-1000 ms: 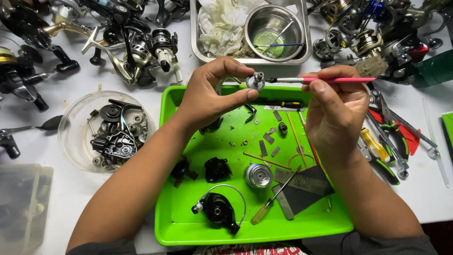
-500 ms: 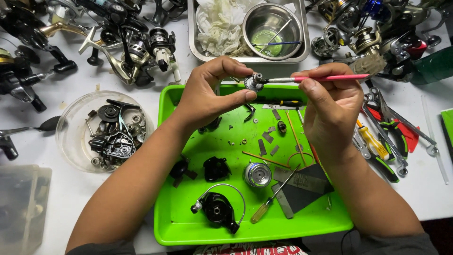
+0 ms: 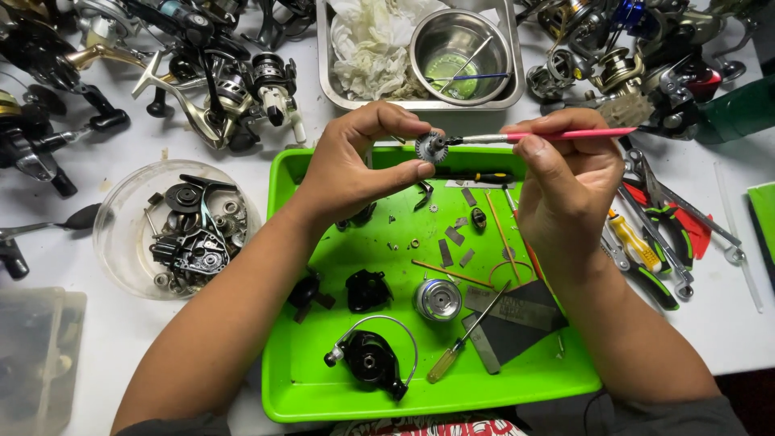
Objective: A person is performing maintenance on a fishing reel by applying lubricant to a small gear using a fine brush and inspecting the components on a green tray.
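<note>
I am pinching the small gear in my left hand at the upper middle, above the green tray; my right hand is gripping the pink brush, touching it lightly to the teeth.

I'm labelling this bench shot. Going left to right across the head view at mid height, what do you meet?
Clear round bowl of parts → left hand → small gear → pink brush → right hand → pliers.
</note>
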